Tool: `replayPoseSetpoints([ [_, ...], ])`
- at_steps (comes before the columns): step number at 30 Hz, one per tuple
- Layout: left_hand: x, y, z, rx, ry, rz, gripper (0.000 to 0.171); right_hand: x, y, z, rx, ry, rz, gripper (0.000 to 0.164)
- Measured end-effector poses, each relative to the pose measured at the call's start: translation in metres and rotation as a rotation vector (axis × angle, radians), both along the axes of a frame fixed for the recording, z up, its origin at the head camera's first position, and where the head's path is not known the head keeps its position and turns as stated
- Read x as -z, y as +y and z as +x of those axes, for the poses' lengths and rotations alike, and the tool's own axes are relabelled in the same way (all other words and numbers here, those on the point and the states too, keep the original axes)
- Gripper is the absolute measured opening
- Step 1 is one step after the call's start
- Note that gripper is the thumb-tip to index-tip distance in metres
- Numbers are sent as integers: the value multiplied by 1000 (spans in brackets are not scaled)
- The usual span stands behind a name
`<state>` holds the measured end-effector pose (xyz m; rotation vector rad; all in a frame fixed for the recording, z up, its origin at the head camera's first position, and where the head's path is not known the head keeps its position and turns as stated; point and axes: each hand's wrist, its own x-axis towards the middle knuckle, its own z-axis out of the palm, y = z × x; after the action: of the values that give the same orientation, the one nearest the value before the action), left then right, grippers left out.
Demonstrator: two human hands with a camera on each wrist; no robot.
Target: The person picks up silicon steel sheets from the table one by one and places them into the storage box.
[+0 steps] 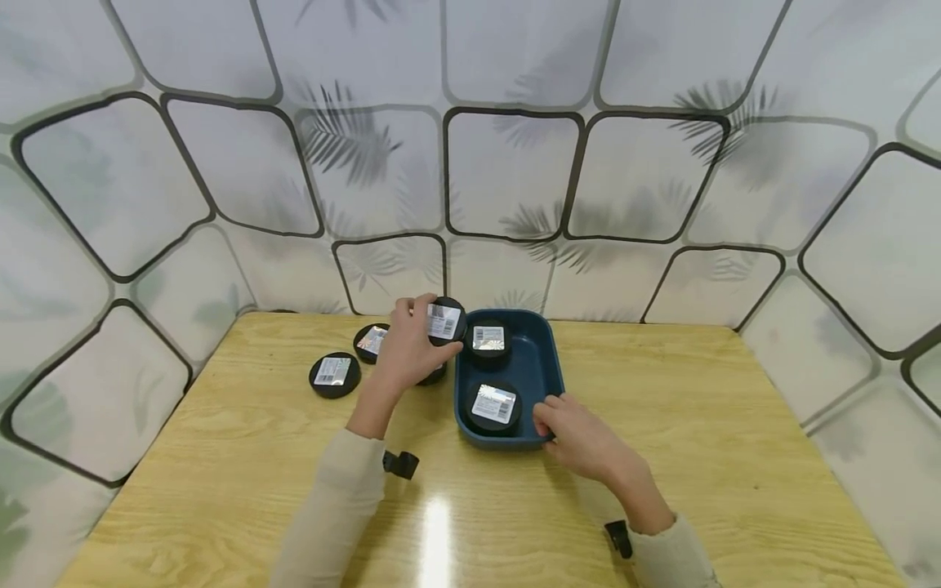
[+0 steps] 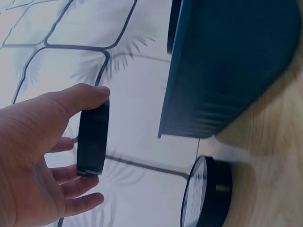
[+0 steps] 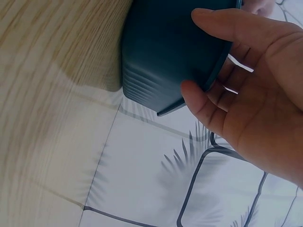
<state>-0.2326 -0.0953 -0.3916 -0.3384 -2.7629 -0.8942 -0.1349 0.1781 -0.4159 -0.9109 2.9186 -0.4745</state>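
My left hand (image 1: 406,347) pinches a flat round black container (image 1: 446,320) with a white label, thumb on one side and fingers on the other. In the left wrist view this black container (image 2: 93,137) hangs above the table, beside the blue bin. My right hand (image 1: 584,437) grips the near right rim of the blue rectangular bin (image 1: 540,367), thumb outside and fingers over the edge, as the right wrist view shows. Inside the bin lie two similar labelled containers, one at the back (image 1: 488,340) and one in front (image 1: 493,406).
Left of the bin, more black containers lie on the wooden table (image 1: 698,392): one at the far left (image 1: 334,375), one behind it (image 1: 370,341), and one partly hidden under my left hand (image 1: 434,375). A patterned curtain (image 1: 507,180) borders the table's back.
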Motion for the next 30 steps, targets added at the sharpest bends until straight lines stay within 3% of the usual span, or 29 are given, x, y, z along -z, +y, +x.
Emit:
replayPoseSetpoints([
  [6,0,18,-12,27,13,1,83,-1,0,1,2,-3,-9,33],
  [15,5,41,-27,97,-33,-73,81,0,1,0,-7,1,-9,33],
  [26,24,58,-38,200,15,-219,76,2,1,1,-17,16,-10,33],
  [30,30,62,-41,209,9,-271,75,1,1,1,-23,26,-9,32],
])
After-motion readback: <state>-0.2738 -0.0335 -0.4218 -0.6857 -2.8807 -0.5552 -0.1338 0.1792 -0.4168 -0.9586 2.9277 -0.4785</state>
